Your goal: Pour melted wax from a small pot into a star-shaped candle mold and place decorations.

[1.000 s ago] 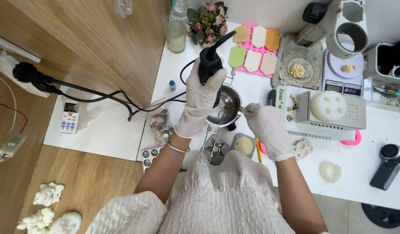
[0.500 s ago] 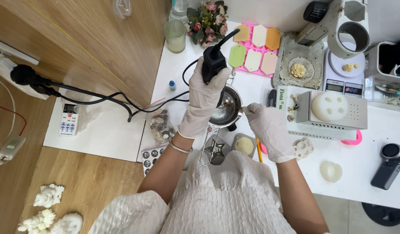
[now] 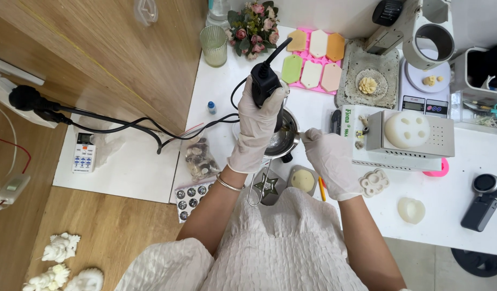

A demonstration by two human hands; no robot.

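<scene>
A small shiny metal pot [image 3: 283, 141] is sitting near the middle of the white table [image 3: 464, 215], right in front of the person. The left hand [image 3: 257, 126], in a white glove, is wrapping its fingers tight around a black tool with a cord [image 3: 266, 82] and is holding it with its lower end going down into the pot. The right hand [image 3: 330, 161], also in a white glove, is sitting at 3 o'clock from the pot, with its fingertips pressed together at the pot's rim; whether they are pinching something cannot be told. At 6 o'clock from the pot, a wire handle [image 3: 252, 193] and a little metal star shape [image 3: 269, 185] are lying on the table. At 5 o'clock, a small tray with a pale round lump [image 3: 303, 179] is resting. At 9 o'clock, a clear bag of small pieces [image 3: 199, 159] is lying. At 12 o'clock, a pink mold [image 3: 313, 57] is holding flat bars in yellow, green, white and orange. At 11 o'clock, a bunch of pink flowers [image 3: 253, 23] and a ribbed glass [image 3: 213, 45] are standing. At 3 o'clock, past the right hand, a grey metal box with a white round mold on top [image 3: 409, 134] is sitting. Far off at 9 o'clock, a remote control [image 3: 84, 153] is lying on a white board [image 3: 130, 172].
</scene>
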